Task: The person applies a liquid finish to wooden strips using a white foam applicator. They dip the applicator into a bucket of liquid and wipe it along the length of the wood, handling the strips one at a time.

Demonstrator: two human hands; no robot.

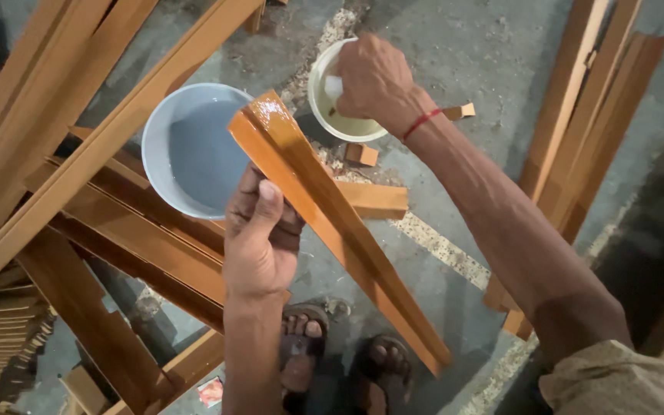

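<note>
My left hand (259, 238) is closed around a long wooden strip (332, 223), thumb on the upper face, gripping it near the upper end; the strip slopes from its glossy, wet-looking end beside the bowls down to a lower end near my sandalled feet (340, 369). My right hand (374, 81) is clenched over the small cream bowl (328, 107) on the concrete floor (470, 54), pinching a pale pad or cloth (333, 87) — what it is exactly I cannot tell. The bowl holds a yellowish liquid. Just beside it stands a larger blue-grey bowl (186, 150) with clear liquid, partly overlapped by the strip's upper end. More wooden strips (117, 230) lie stacked at left and lean at right (585, 115); small offcuts (363, 154) and sawdust lie near the bowls. Risks, as I judge them: the wet end could slide through my grip or smear if my thumb creeps upward; the strip could swing and tip either bowl; drips from the pad may spot the floor or my feet.
</note>
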